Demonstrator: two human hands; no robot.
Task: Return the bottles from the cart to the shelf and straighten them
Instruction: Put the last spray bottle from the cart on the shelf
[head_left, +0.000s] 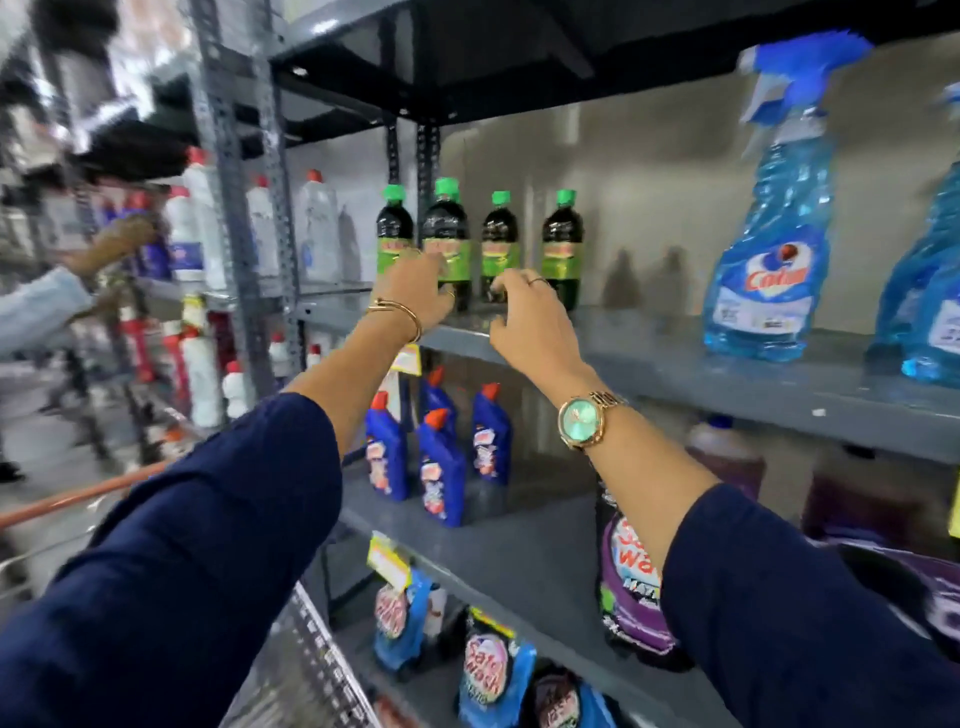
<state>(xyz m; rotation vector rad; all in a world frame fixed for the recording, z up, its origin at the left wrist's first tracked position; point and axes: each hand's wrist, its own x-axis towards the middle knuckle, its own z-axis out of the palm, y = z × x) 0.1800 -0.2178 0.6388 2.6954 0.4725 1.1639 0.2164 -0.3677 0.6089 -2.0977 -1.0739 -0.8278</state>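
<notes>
Four dark bottles with green caps and green labels stand in a row on the grey shelf (675, 358). My left hand (418, 291) reaches in from the left and wraps around the lower part of the second bottle (447, 228), hiding the base of the first bottle (395, 228). My right hand (530, 317) has its fingers curled on the base of the third bottle (500, 239). Just right of that hand, the fourth bottle (563, 244) stands free. All four are upright.
Blue spray bottles (774, 249) stand further right on the same shelf. Blue angled-neck bottles (441, 467) and purple pouches (631, 587) fill the lower shelves. A wire cart (311, 654) with an orange handle (78, 499) is at bottom left. Another person's arm (78, 270) reaches into the neighbouring bay.
</notes>
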